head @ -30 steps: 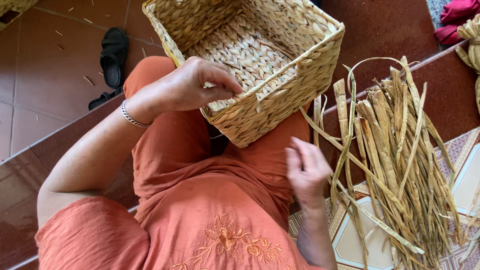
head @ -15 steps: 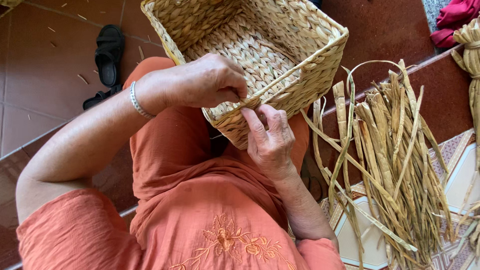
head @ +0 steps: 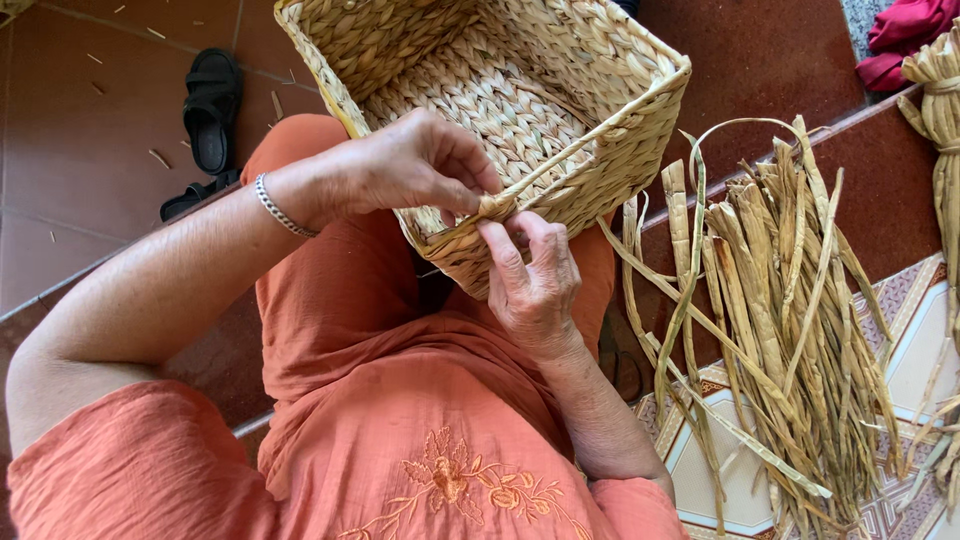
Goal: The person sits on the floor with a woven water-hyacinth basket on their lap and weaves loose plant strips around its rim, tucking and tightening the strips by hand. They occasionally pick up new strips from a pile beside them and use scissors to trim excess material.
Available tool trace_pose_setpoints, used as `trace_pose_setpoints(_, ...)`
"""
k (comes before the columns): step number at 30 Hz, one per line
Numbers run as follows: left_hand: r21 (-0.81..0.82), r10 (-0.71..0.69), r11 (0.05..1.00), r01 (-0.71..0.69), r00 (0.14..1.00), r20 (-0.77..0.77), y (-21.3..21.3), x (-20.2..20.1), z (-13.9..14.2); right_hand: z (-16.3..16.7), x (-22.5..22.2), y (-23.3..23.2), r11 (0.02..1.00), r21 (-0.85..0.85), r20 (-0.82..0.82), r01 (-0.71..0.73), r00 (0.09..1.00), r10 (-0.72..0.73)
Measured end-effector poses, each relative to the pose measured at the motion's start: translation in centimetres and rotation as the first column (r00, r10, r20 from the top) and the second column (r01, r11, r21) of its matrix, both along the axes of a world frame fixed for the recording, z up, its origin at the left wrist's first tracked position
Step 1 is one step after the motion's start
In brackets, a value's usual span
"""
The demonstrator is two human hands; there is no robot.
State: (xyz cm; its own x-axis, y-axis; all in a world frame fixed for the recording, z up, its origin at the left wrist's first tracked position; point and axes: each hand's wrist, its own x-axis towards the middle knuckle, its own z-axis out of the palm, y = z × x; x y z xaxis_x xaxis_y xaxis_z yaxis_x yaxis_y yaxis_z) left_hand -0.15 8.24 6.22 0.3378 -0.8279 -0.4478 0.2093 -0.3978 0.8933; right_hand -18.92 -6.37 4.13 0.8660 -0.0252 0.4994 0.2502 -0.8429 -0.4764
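A square woven straw basket [head: 590,120] rests tilted on my lap, its opening facing up. My left hand [head: 410,170], with a silver bracelet on the wrist, pinches a twisted straw strand [head: 497,207] at the basket's near rim. My right hand [head: 535,275] comes up from below and its fingertips hold the same strand and rim just under the left thumb. Both hands meet at the rim's near edge.
A loose pile of dried straw strips [head: 770,310] lies at my right on a patterned tile floor [head: 920,330]. A black sandal [head: 210,110] sits on the red tiles at upper left. A tied straw bundle [head: 940,110] and red cloth [head: 905,35] are at upper right.
My right hand has risen from my lap beside the straw pile to the basket's near rim. My left hand has closed its pinch on the rim strand.
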Motion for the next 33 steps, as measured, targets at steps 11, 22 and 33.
trace_pose_setpoints(11, 0.097, -0.151, 0.984, 0.149, 0.988, 0.018, 0.4, 0.9, -2.6, -0.5, -0.1, 0.2, 0.997, 0.078, 0.001, 0.004, 1.000, -0.004)
trace_pose_setpoints(22, 0.062, -0.091, 0.993, 0.098, 0.991, -0.095, 0.5, 0.8, -4.2, -0.2, 0.2, 0.3, 0.977, 0.214, -0.038, 0.016, 0.999, -0.008)
trace_pose_setpoints(33, 0.095, -0.111, 0.990, 0.100, 0.987, 0.116, 1.3, -1.0, -3.3, -0.3, 1.9, -0.2, 0.984, 0.173, 0.019, 0.034, 0.999, -0.037)
